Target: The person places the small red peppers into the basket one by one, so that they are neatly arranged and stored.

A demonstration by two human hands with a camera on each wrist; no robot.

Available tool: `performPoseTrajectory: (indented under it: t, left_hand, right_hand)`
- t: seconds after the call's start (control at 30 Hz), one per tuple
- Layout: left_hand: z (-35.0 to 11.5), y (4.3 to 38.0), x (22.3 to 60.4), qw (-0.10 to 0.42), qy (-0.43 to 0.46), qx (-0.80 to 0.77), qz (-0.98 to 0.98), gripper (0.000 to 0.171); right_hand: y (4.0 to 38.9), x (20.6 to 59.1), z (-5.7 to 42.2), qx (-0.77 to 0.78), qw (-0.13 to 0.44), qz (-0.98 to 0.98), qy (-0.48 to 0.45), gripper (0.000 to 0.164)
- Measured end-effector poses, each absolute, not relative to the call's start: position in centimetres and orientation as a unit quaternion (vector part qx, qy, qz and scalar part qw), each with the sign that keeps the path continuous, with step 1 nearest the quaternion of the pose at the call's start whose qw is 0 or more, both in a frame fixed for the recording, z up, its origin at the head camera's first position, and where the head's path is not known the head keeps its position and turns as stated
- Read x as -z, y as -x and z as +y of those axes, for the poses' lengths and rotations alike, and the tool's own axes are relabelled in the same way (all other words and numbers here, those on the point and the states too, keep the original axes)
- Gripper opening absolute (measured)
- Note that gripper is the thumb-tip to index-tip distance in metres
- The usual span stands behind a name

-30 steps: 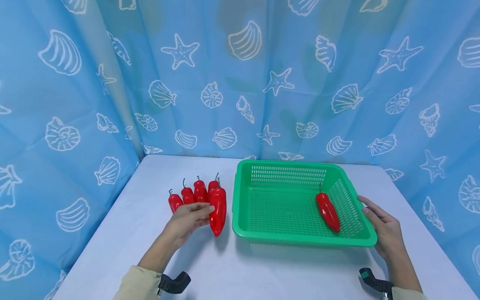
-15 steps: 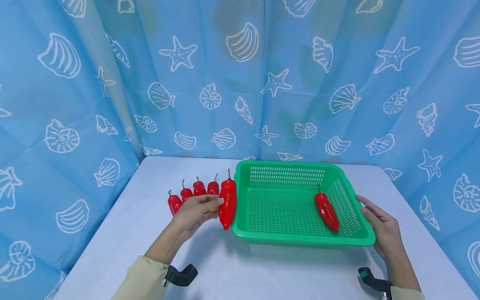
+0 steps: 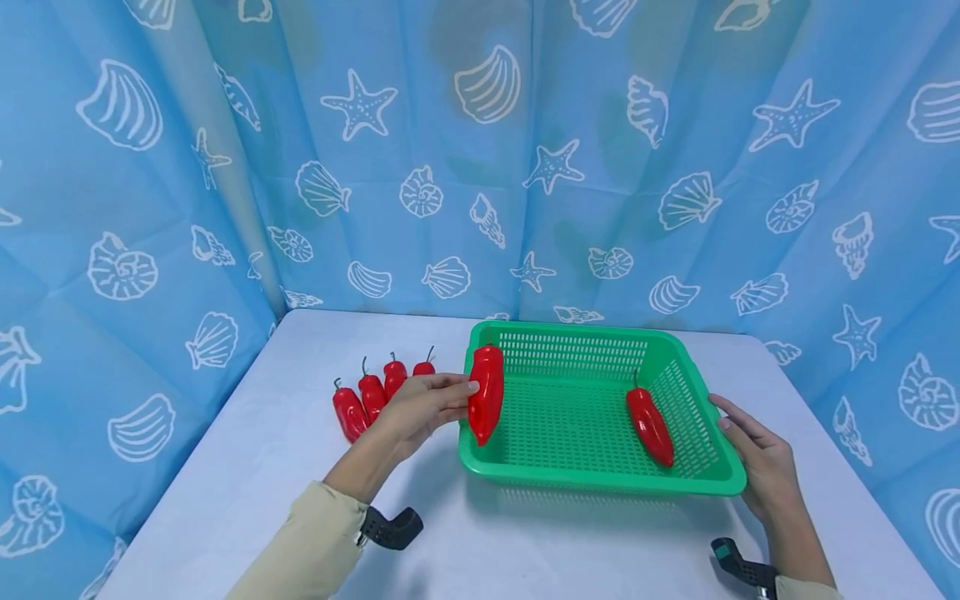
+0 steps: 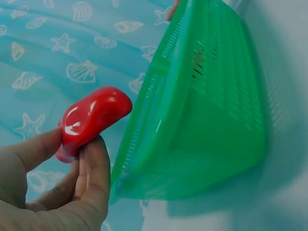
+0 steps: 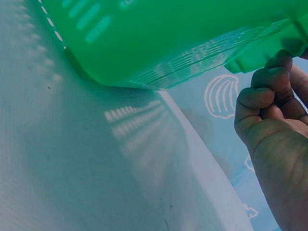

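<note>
My left hand [image 3: 427,408] pinches a glossy red chili pepper [image 3: 487,396] between thumb and fingers, over the left rim of a green plastic basket [image 3: 600,479]. In the left wrist view the pepper [image 4: 96,115] is seen near end-on, held above the basket's rim level. A second red pepper [image 3: 649,425] with a dark stem lies inside, toward the right wall. With curled fingers, my right hand [image 3: 768,467] grips the basket's right rim; in the right wrist view that hand [image 5: 274,106] is at the rim's lip.
Several more red peppers [image 3: 349,412] lie in a row on the white table [image 3: 225,500], left of the basket and partly hidden behind my left hand. A blue curtain [image 3: 420,108] with white shell prints hangs behind the table. Each wrist wears a black strap device [image 3: 390,529].
My left hand has carried the pepper rightward, from beside the row of peppers to over the basket's left rim. The right hand stays at the basket's right side.
</note>
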State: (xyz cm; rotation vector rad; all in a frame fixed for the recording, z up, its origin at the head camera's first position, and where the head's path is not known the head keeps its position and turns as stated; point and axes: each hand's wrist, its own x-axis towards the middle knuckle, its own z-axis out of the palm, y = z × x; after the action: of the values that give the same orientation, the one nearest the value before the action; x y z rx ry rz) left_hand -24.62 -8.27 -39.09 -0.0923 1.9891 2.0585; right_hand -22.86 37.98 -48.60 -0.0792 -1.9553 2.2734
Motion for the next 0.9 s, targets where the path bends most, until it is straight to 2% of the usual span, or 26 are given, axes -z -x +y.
performPoseTrajectory:
  t: [0.23,0.53,0.9]
  left_hand:
    - [-7.1,25.3,38.5,0.161,0.019,-0.715,0.68,0.055]
    - [-5.1,25.8,37.8,0.173,0.024,-0.69,0.702,0.06]
    - [-2.4,27.6,37.9,0.201,0.032,-0.69,0.694,0.051]
  right_hand:
    - [22.8,48.7,37.9,-0.755,0.072,-0.652,0.021,0.045]
    - [23.0,48.7,37.8,-0.755,0.069,-0.652,0.019,0.046]
    - [23.1,48.8,37.9,-0.755,0.075,-0.651,0.019,0.045]
